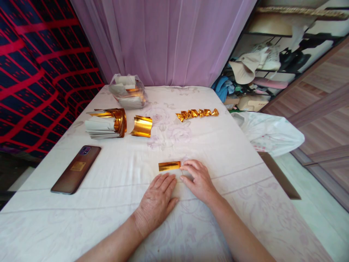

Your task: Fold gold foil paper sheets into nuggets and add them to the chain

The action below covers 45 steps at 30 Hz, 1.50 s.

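Observation:
A small flat gold foil strip (pixel 169 166) lies on the table in front of my hands, its long side running left to right. My left hand (pixel 158 200) rests palm down on the tablecloth just below the strip, fingers stretched out and thumb apart. At the strip's right end is my right hand (pixel 198 180), fingers loosely bent and their tips touching or nearly touching the foil. Its thumb stands apart, below the strip's corner. Farther back, a curled gold foil sheet (pixel 143 126) sits beside a stack of foil sheets (pixel 105 123) with pale backs.
Several twisted gold foil pieces (pixel 197 114) form a row at the back right. A clear plastic bag (pixel 128 91) of more sheets stands at the back left. The phone (pixel 76 170) lies on the left. Beyond the right edge are a white bag (pixel 272 133) and shelves (pixel 272 34).

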Each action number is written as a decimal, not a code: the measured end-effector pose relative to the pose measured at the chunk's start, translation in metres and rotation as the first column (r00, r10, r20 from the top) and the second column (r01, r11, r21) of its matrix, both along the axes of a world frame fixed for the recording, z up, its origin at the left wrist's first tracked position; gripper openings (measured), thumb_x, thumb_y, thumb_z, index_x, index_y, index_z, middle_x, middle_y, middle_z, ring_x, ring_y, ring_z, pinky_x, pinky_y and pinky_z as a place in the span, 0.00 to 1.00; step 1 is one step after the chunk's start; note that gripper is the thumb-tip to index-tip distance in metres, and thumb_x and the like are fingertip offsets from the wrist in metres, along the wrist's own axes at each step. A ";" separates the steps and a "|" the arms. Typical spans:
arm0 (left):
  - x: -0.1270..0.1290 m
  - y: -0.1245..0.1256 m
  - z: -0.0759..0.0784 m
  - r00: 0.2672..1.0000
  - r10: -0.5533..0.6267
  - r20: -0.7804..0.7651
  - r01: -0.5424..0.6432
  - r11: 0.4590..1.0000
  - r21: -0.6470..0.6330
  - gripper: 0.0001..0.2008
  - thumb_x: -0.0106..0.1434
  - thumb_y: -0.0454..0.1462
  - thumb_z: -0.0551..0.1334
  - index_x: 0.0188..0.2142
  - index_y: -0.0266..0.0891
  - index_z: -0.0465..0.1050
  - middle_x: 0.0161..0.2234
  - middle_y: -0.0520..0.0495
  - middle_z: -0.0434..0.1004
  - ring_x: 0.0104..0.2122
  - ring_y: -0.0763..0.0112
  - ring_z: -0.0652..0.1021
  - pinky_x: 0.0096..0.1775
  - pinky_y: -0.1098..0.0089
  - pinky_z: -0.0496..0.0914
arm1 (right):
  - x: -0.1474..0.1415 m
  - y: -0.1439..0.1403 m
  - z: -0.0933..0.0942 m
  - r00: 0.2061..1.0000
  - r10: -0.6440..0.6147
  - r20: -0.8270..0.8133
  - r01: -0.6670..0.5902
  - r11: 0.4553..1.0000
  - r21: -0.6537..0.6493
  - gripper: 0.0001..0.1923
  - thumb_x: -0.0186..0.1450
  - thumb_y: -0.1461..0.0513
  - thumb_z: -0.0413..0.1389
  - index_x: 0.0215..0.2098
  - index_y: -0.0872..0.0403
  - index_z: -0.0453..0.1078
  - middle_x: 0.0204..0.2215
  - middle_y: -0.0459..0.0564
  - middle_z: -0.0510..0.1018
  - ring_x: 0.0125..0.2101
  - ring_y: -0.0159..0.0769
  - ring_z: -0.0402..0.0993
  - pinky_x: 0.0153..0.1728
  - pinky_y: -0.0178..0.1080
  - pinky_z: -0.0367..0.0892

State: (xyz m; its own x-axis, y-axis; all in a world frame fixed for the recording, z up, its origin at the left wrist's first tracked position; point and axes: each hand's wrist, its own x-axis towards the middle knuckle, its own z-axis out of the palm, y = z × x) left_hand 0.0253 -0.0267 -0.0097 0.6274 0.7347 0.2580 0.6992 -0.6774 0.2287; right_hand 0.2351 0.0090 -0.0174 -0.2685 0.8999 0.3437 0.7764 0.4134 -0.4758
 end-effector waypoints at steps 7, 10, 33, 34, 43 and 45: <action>0.005 0.003 0.011 0.999 0.011 -0.045 -0.015 0.996 -0.085 0.28 0.65 0.49 0.61 0.59 0.37 0.65 0.56 0.40 0.71 0.55 0.53 0.71 0.57 0.52 0.65 | -0.002 -0.002 -0.001 1.000 -0.020 0.023 0.020 1.000 0.011 0.13 0.59 0.65 0.60 0.43 0.50 0.73 0.45 0.51 0.76 0.48 0.45 0.70 0.48 0.49 0.64; 0.007 0.004 0.016 0.998 0.003 -0.061 -0.009 0.994 -0.106 0.29 0.64 0.50 0.62 0.59 0.37 0.65 0.55 0.40 0.71 0.54 0.52 0.71 0.56 0.51 0.66 | -0.001 -0.002 -0.002 1.000 -0.009 0.025 0.008 1.000 0.023 0.13 0.59 0.65 0.59 0.43 0.50 0.73 0.45 0.51 0.76 0.48 0.45 0.70 0.48 0.48 0.64; -0.025 0.004 0.004 0.996 -0.058 -0.066 0.059 0.998 0.019 0.25 0.68 0.48 0.58 0.58 0.34 0.65 0.56 0.39 0.72 0.57 0.54 0.72 0.58 0.53 0.67 | 0.000 -0.003 -0.002 0.999 -0.019 0.051 0.021 0.999 -0.038 0.13 0.61 0.64 0.57 0.44 0.50 0.74 0.46 0.51 0.76 0.49 0.45 0.70 0.48 0.47 0.64; -0.028 0.004 0.004 0.996 -0.056 -0.067 0.058 0.998 0.022 0.25 0.68 0.48 0.57 0.58 0.34 0.65 0.57 0.39 0.72 0.57 0.54 0.71 0.58 0.54 0.67 | 0.000 -0.003 -0.001 0.999 -0.020 0.047 0.022 0.999 -0.043 0.13 0.61 0.64 0.57 0.44 0.49 0.74 0.46 0.51 0.76 0.49 0.44 0.70 0.48 0.47 0.64; -0.047 0.001 0.003 0.998 -0.037 -0.057 0.038 0.999 0.032 0.23 0.69 0.46 0.56 0.59 0.38 0.64 0.58 0.42 0.72 0.59 0.57 0.70 0.60 0.53 0.64 | 0.000 -0.003 -0.001 1.000 -0.016 0.017 0.016 0.999 -0.042 0.13 0.61 0.64 0.57 0.45 0.49 0.73 0.46 0.51 0.76 0.49 0.44 0.70 0.49 0.49 0.63; -0.047 0.002 0.004 0.997 -0.043 -0.068 0.047 0.998 0.048 0.23 0.69 0.46 0.57 0.58 0.37 0.65 0.58 0.42 0.72 0.59 0.57 0.70 0.60 0.53 0.64 | 0.000 -0.003 -0.001 0.999 -0.023 0.025 0.024 0.999 -0.037 0.13 0.61 0.64 0.57 0.45 0.48 0.73 0.46 0.51 0.76 0.49 0.44 0.70 0.49 0.48 0.64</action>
